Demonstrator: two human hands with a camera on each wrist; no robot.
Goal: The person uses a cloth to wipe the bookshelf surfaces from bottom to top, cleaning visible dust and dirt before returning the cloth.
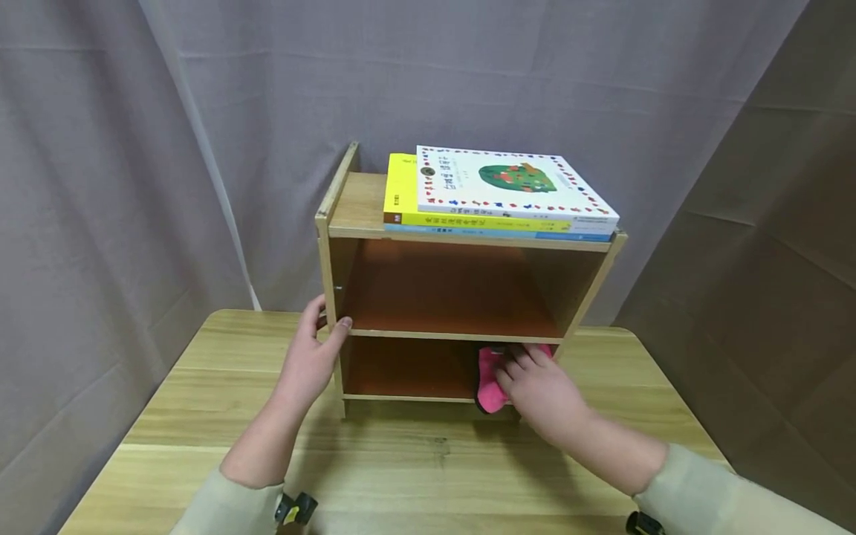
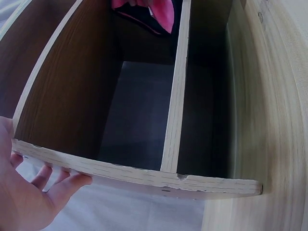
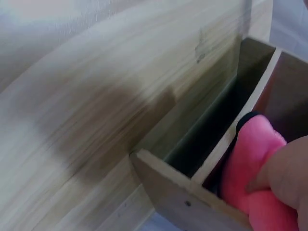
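A small wooden shelf stands on the table. My left hand grips its left side panel, thumb on the front edge and fingers behind; the left wrist view shows the same hand at the panel's edge. My right hand holds a soft pink item with a black edge, slipper-like in shape, at the right end of the lower compartment. In the right wrist view this pink item lies against the compartment's front edge, near the right side panel. The right fingers partly cover it, and its far part is hidden.
Several stacked books, white, yellow and blue, lie on the shelf's top board. The middle board runs above the right hand. Grey curtain hangs close behind the wooden table.
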